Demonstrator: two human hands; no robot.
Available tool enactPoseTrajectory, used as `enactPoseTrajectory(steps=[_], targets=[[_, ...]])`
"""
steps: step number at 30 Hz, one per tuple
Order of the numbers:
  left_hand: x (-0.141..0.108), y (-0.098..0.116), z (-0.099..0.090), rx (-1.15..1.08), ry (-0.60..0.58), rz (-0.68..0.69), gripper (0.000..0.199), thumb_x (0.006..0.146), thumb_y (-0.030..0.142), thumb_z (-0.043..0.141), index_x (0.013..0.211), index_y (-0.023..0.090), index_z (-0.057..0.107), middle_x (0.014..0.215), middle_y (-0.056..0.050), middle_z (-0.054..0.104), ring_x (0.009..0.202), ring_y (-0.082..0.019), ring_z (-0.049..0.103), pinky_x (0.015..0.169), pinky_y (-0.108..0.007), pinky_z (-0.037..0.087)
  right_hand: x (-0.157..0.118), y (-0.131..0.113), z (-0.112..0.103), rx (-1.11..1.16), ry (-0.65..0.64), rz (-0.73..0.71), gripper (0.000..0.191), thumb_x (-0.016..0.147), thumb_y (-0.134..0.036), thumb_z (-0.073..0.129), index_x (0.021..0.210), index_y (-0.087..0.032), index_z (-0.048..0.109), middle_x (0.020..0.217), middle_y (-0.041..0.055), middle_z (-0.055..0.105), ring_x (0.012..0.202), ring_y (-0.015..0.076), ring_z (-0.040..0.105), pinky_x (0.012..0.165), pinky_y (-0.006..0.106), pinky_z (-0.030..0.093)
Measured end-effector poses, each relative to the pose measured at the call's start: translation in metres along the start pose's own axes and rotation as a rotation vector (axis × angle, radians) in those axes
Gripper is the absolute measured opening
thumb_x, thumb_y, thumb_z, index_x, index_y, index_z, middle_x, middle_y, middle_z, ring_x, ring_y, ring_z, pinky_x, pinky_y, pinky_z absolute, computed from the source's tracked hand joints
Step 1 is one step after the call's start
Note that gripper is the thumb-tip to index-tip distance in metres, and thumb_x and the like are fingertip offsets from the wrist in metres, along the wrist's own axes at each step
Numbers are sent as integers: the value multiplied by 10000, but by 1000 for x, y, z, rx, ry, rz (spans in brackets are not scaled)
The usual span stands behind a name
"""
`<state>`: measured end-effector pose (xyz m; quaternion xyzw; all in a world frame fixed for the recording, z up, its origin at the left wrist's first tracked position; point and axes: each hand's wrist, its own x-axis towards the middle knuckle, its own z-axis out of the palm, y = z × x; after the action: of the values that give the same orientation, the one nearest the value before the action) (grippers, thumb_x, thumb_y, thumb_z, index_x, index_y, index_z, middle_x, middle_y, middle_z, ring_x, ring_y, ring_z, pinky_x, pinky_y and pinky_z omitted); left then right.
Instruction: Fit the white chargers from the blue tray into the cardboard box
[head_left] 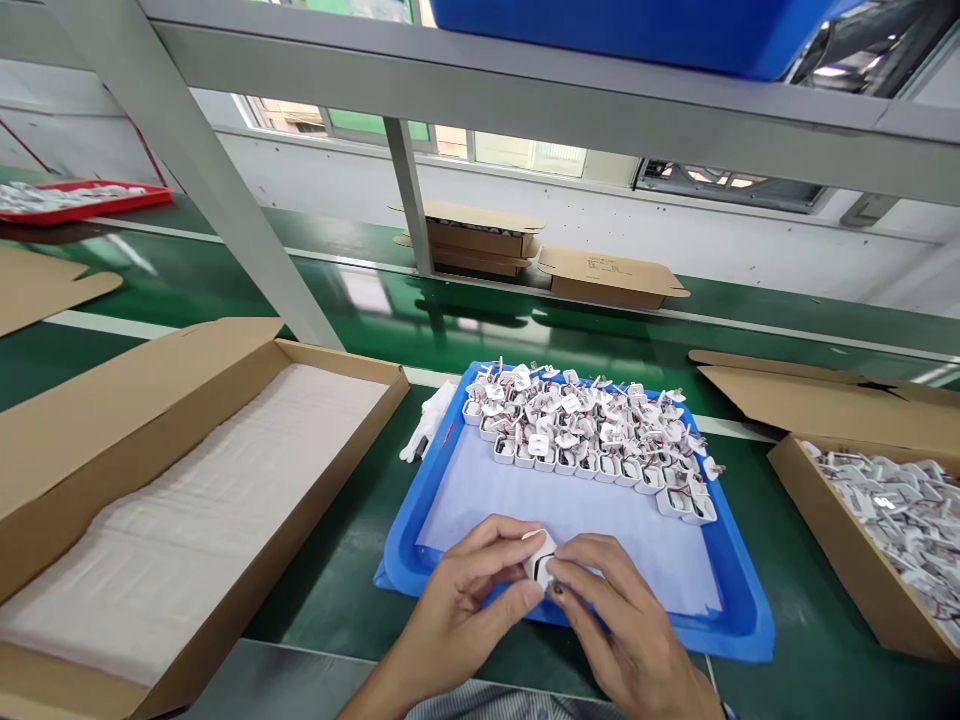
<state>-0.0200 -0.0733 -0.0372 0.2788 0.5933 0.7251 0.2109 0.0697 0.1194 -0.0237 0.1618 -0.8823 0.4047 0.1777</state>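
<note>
Over the near part of a blue tray (pixel 750 632), both hands meet at a small white plastic charger housing (pixel 539 562) with a dark gap along one side. My left hand (pixel 480 590) pinches it between thumb and fingers. From the other side, my right hand (pixel 626 625) grips it too, and a small metallic bit shows by the right fingertips. Behind the hands, many open white housings with wires and loose pronged caps (pixel 585 420) stand in packed rows on the tray's white paper lining. Fingers cover part of the held piece.
An open cardboard box (pixel 345 500) lined with white sheet lies at left. At right, another cardboard box (pixel 832 540) holds many white parts. White gloves (pixel 429 420) lie beside the tray. A grey shelf frame (pixel 525 70) crosses above, carrying a blue bin (pixel 630 30). Flat boxes (pixel 611 275) sit farther back.
</note>
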Motion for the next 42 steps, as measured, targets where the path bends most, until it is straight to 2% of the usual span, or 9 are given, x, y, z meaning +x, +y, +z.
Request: enactPoseTrajectory(steps=[6, 11, 14, 22, 29, 33, 36, 39, 42], targets=[[-1, -5, 5, -6, 39, -4, 331, 984, 238, 724, 1281, 366, 791, 1221, -102, 684, 1113, -241, 729, 908, -304, 632, 1, 0, 2, 68, 29, -50, 587, 1022, -1, 561, 1513, -323, 539, 1271, 96, 678, 1148, 239, 648, 960, 379, 598], [-2, -3, 5, -67, 36, 17, 300, 977, 224, 731, 1235, 351, 815, 1263, -108, 663, 1015, -205, 748, 845, -279, 636, -5, 9, 1, 312, 25, 374, 383, 1046, -262, 652, 1412, -378, 655, 1425, 70, 658, 1333, 239, 645, 1055, 324, 596], [-3, -1, 4, -37, 38, 36, 303, 963, 207, 744, 1223, 340, 823, 1207, -100, 662, 975, -187, 745, 825, -263, 635, -2, 11, 0, 448, 3, 498, 329, 1026, -358, 688, 1352, -331, 721, 1402, 89, 703, 1314, 255, 672, 1086, 356, 584], [-7, -5, -1, 11, 15, 34, 340, 960, 192, 741, 1249, 359, 806, 1174, -87, 668, 1070, -206, 736, 922, -301, 620, 0, 9, 6, 449, 95, 412, 314, 1005, -291, 715, 1308, -369, 745, 1274, 62, 756, 1198, 212, 724, 1004, 300, 607], [-8, -6, 5, 117, 86, 61, 290, 975, 180, 703, 1205, 321, 811, 1124, -82, 659, 956, -181, 735, 805, -260, 616, -1, 9, 8, 434, 82, 421, 337, 1014, -274, 694, 1342, -348, 726, 1295, 80, 743, 1214, 216, 715, 1000, 292, 604], [-9, -6, 7, 168, 94, 64, 287, 974, 163, 693, 1191, 313, 808, 1110, -81, 667, 969, -194, 743, 816, -269, 614, 0, 9, 6, 460, 88, 440, 314, 1001, -293, 709, 1311, -329, 738, 1226, 69, 763, 1161, 200, 732, 1001, 286, 594], [-9, -7, 6, 187, 63, 71, 280, 980, 167, 686, 1198, 297, 803, 1118, -93, 671, 1010, -216, 744, 839, -288, 615, -2, 10, 7, 497, 83, 513, 280, 987, -350, 725, 1263, -307, 751, 1187, 71, 775, 1131, 212, 742, 1001, 314, 598], [-8, -7, 5, 220, 67, 57, 258, 991, 191, 678, 1197, 289, 798, 1115, -95, 662, 990, -210, 732, 831, -291, 614, -6, 12, 10, 528, 93, 623, 372, 978, -428, 729, 1323, -288, 716, 1226, 98, 774, 1168, 248, 733, 1040, 385, 591], [-6, -6, 7, 205, 45, 4, 230, 999, 222, 670, 1184, 290, 789, 1115, -90, 653, 916, -188, 719, 780, -275, 612, -8, 14, 12, 543, 91, 640, 459, 984, -473, 708, 1400, -282, 666, 1244, 110, 756, 1170, 258, 718, 1049, 430, 586]])
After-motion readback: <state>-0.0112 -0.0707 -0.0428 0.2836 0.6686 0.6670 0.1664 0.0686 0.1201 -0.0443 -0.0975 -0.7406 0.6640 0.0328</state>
